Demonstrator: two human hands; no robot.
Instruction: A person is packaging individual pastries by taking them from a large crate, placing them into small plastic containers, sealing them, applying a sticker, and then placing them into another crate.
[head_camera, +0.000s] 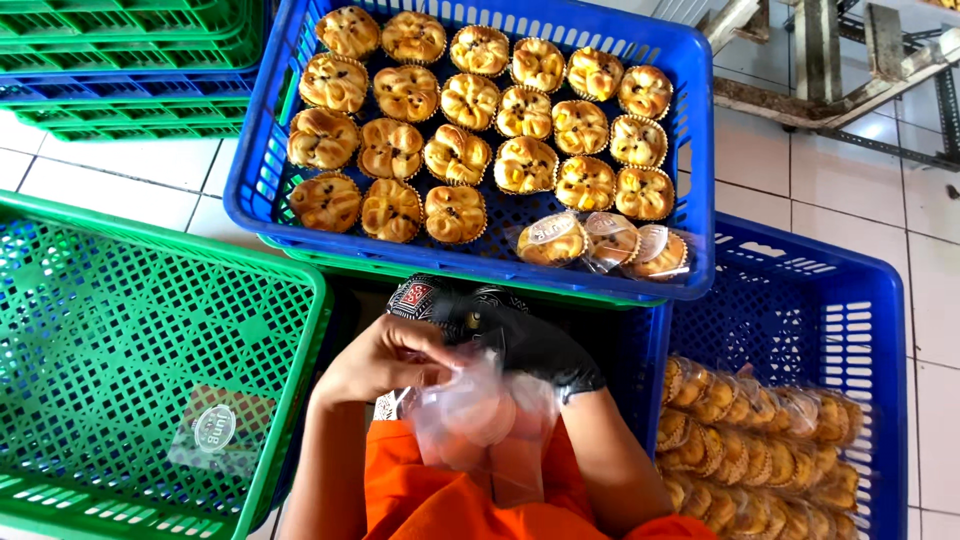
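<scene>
My bare left hand (375, 362) and my right hand (530, 345), in a black glove, both pinch the top of a stack of clear plastic bags (480, 420) held over my lap. Just beyond my hands stands a blue crate (700, 150) with rows of golden pastries (470, 130) in paper cups. Three bagged pastries (600, 242) lie at that crate's near right corner.
A green crate (300, 320) at my left holds one flat clear bag with a round label (215, 428). A second blue crate (880, 330) at my right holds several bagged pastries (760, 450). Green and blue crates (120, 60) are stacked at top left. White tiled floor surrounds them.
</scene>
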